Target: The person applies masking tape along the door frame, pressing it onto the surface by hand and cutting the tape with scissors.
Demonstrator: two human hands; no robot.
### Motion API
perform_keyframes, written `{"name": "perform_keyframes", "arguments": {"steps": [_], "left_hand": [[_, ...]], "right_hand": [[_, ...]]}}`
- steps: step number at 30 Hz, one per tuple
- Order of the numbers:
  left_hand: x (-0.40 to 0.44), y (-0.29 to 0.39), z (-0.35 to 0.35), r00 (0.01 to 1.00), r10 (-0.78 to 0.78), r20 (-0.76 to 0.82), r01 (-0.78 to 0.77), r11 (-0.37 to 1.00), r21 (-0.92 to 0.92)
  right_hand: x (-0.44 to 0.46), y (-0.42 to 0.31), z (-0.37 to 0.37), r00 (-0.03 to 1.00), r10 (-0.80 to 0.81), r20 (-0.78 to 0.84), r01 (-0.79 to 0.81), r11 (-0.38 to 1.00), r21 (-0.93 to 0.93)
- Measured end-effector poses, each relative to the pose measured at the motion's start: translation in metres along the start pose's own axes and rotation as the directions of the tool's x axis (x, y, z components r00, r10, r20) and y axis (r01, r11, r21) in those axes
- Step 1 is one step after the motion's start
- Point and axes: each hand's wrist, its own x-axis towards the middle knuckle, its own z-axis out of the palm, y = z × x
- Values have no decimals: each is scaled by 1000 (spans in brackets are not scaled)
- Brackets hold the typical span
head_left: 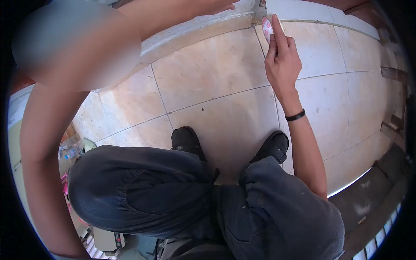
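My right hand (284, 60), with a black band on its wrist, is closed around a small flat item (267, 28). That item is white with red-pink print and rounded at its left edge; my fingers hide much of it, and its kind cannot be made out. My left arm (39, 143) curves up the left side, crossing a blurred patch. At the top edge, my left hand (219, 8) is partly cut off, its visible fingers stretched out near a raised ledge (195, 37). Nothing shows in it.
Beige tiles (216, 69) cover the floor around my black shoes (272, 145). My knees, in dark trousers (143, 186), fill the lower middle. Plastic bottles (71, 149) lie at the left. Wooden pieces (393, 74) stand at the right edge, and a dark surface (368, 195) lies lower right.
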Motion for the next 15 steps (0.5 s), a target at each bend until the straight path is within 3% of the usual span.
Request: {"name": "perform_keyframes", "arguments": {"steps": [5,8,11,13,15], "left_hand": [[3,-4,-1,996,-27,-86,31,998,49],[0,-8,-12,998,36,44,-34,998,-47],[1,-6,2,991,-28,-131,33,999,40],[-2,-11,-7,999,13,-49,-18,995,-102],[-1,-12,-2,997,15,-69,-23,994,-106]], "right_hand": [[23,-3,1,987,31,157,7,972,-237],[26,0,2,989,-44,145,79,966,-248],[10,12,8,995,-27,95,36,995,-94],[-5,16,4,999,-11,46,14,998,-64],[-13,22,-1,1000,7,5,-6,999,-38]]}}
